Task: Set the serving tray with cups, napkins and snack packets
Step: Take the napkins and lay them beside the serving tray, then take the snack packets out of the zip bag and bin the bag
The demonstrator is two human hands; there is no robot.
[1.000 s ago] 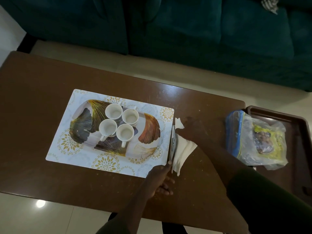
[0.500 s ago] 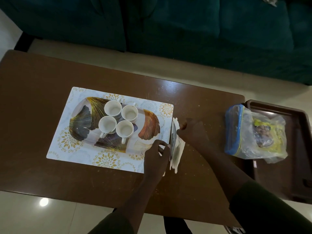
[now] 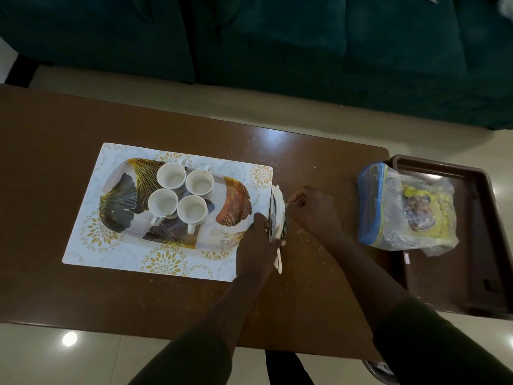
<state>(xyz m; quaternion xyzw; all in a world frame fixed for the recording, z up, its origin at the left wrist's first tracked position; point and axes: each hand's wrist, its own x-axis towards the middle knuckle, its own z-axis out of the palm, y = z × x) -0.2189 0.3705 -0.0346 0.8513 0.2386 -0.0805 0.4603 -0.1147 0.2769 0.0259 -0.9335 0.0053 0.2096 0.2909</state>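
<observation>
An oval serving tray (image 3: 233, 202) with gold and dark leaf prints lies on a white placemat (image 3: 91, 245). Several white cups (image 3: 171, 175) stand upright together on the tray's middle. Just right of the placemat a thin metal napkin holder (image 3: 273, 218) stands on edge with white napkins (image 3: 278, 193) in it. My left hand (image 3: 259, 243) grips the holder's near end. My right hand (image 3: 313, 211) pinches the napkins from the right side. Snack packets in a clear plastic bag (image 3: 422, 212) sit at the right, partly on a brown tray.
A brown plastic tray (image 3: 483, 245) lies off the table's right end. The brown table (image 3: 55, 129) stretches to the left. A dark teal sofa (image 3: 277, 37) fills the background beyond a strip of pale floor.
My left hand moved up from the table's near side to the napkin holder's near end. The splayed napkins were pushed together against the holder by my right hand.
</observation>
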